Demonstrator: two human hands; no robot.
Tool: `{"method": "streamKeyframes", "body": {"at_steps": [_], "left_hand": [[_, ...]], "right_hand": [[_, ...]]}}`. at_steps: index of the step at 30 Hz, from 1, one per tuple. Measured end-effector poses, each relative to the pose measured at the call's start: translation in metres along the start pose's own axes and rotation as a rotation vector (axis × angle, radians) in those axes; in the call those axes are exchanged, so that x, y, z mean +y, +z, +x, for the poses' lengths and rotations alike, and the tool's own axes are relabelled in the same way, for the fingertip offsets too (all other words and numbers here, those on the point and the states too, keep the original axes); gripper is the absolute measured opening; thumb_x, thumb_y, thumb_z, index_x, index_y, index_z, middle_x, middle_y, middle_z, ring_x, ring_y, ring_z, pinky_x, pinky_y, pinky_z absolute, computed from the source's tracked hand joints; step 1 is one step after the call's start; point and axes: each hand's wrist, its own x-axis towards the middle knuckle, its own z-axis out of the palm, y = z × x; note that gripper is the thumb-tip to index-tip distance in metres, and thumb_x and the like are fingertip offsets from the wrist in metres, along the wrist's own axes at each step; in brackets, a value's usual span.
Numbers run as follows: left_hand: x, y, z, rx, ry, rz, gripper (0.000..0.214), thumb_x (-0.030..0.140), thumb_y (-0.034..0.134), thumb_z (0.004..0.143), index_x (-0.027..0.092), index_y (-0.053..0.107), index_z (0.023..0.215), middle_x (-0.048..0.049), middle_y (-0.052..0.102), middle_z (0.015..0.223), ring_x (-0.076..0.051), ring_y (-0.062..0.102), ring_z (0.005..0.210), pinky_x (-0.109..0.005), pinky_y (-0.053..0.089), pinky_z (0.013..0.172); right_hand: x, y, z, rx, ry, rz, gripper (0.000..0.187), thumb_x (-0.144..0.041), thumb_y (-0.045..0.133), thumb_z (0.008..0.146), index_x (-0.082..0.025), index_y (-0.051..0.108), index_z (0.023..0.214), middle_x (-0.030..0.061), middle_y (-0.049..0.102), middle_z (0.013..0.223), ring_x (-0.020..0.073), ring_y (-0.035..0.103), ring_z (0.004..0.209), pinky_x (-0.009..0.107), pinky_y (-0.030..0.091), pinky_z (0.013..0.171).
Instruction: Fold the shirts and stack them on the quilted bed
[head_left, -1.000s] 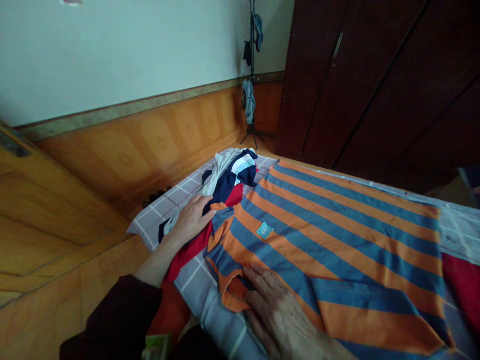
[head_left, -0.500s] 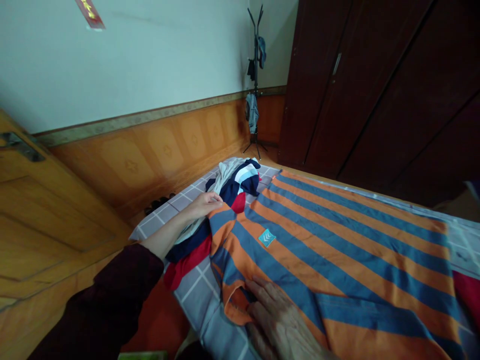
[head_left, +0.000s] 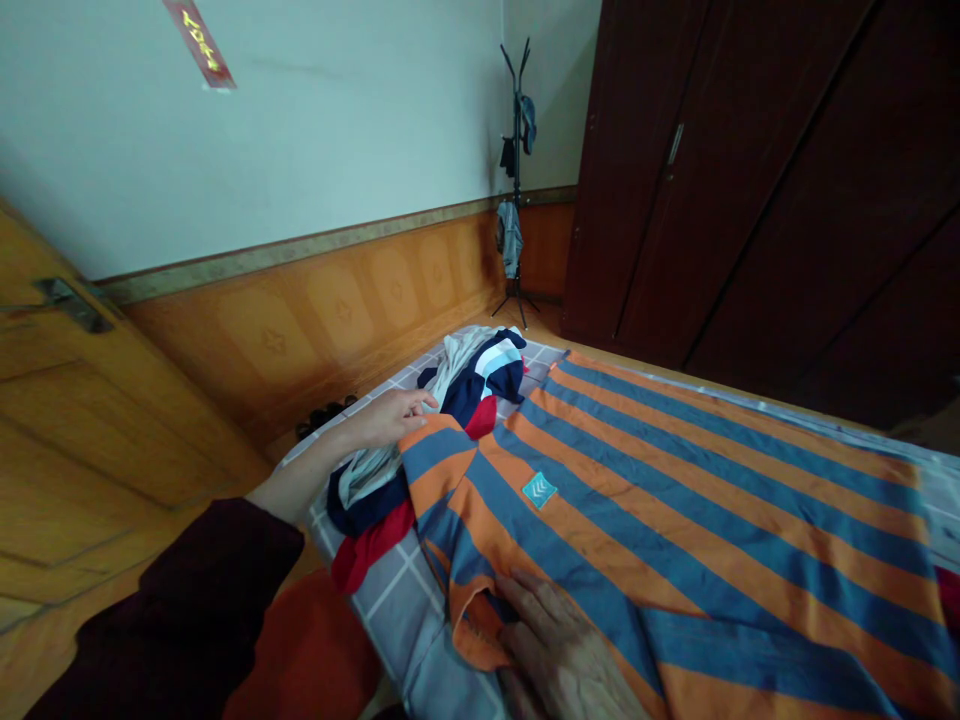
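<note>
Wooden door (head_left: 112, 430) at left edge; handle (head_left: 79, 305) more exposed than one second ago. Checked bed (head_left: 390, 600) across lower frame. Left hand (head_left: 388, 416), left of center: shifted from over clothes pile (head_left: 459, 385) to sleeve (head_left: 435, 450) edge; fingers bent, grip cannot be confirmed. Sleeve spread farther left. Striped shirt (head_left: 637, 500): center to lower right. Right hand (head_left: 559, 640), bottom center: open, palm down beside neckline (head_left: 476, 635), placement unchanged. Dark wardrobe (head_left: 750, 150) upper right.

1 black coat stand (head_left: 517, 185) stands between a pale wall (head_left: 360, 120), orange-panelled below, and a dark wardrobe (head_left: 750, 180).
</note>
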Motion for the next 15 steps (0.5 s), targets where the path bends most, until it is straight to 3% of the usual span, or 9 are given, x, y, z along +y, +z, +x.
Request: {"method": "streamKeyframes", "body": {"at_steps": [2,5,9,12,15], "left_hand": [[0.000,-0.002,-0.001,-0.009,-0.013,0.144,0.029,0.030,0.055,0.078,0.018,0.062,0.103,0.0000,0.059,0.074,-0.014,0.054,0.066,-0.023,0.035,0.058],[-0.001,0.003,-0.005,-0.046,-0.044,0.155,0.029,0.041,0.062,0.072,0.018,0.063,0.091,0.0003,0.058,0.076,-0.015,0.051,0.068,-0.022,0.031,0.056],[-0.006,0.015,-0.012,-0.118,-0.142,0.013,0.029,0.045,0.064,0.068,0.017,0.056,0.069,0.0035,0.049,0.063,-0.013,0.045,0.060,-0.022,0.026,0.052],[-0.008,0.017,-0.016,-0.116,-0.174,-0.128,0.032,0.048,0.057,0.074,0.017,0.054,0.070,0.0032,0.049,0.065,-0.013,0.045,0.059,-0.022,0.029,0.052],[-0.006,0.015,-0.022,-0.050,-0.188,-0.405,0.033,0.048,0.060,0.074,0.017,0.051,0.072,0.0021,0.050,0.069,-0.012,0.047,0.063,-0.022,0.034,0.056]], "right_hand": [[0.000,0.002,0.001,-0.032,-0.024,-0.045,0.025,-0.025,0.056,0.082,-0.023,0.063,0.105,0.0042,0.058,0.127,0.0226,0.054,0.116,0.034,0.046,0.098],[0.003,0.009,0.001,-0.063,-0.044,-0.084,0.023,-0.028,0.055,0.084,-0.022,0.064,0.104,0.0061,0.059,0.126,0.0235,0.056,0.114,0.035,0.048,0.095],[0.011,0.021,-0.002,-0.039,-0.059,-0.091,0.026,-0.033,0.054,0.085,-0.023,0.065,0.106,0.0052,0.059,0.125,0.0230,0.057,0.113,0.033,0.049,0.094],[0.016,0.030,-0.006,0.000,-0.081,-0.097,0.029,-0.035,0.055,0.085,-0.025,0.064,0.111,0.0038,0.059,0.125,0.0223,0.058,0.113,0.031,0.048,0.095],[0.018,0.034,-0.007,0.010,-0.072,-0.067,0.035,-0.033,0.057,0.084,-0.025,0.061,0.117,0.0035,0.058,0.127,0.0217,0.056,0.114,0.029,0.046,0.097]]}}
